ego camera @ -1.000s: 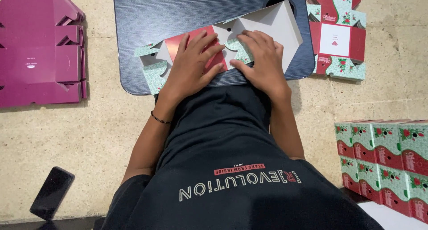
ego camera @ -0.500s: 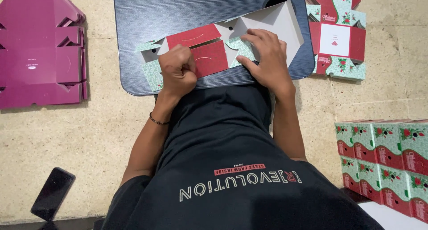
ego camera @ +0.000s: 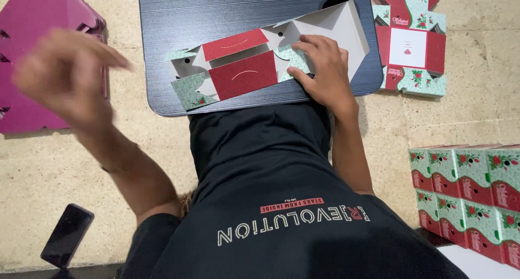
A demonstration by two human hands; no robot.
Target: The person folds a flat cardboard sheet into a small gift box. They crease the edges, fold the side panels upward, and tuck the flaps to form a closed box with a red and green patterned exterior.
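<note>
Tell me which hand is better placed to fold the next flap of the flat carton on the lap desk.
Right, probably. The right hand rests flat on the carton, fingers by its green flaps. The left hand is lifted, blurred, off the desk near the magenta stack.

The right hand (ego camera: 323,70) presses a flat box blank (ego camera: 260,62) onto the dark tray (ego camera: 162,35); at nine o'clock, the left hand (ego camera: 62,76) hangs blurred.

Flat unfolded carton blank (ego camera: 254,68), red and mint-green floral panels, grey inside, lying on dark board
</note>
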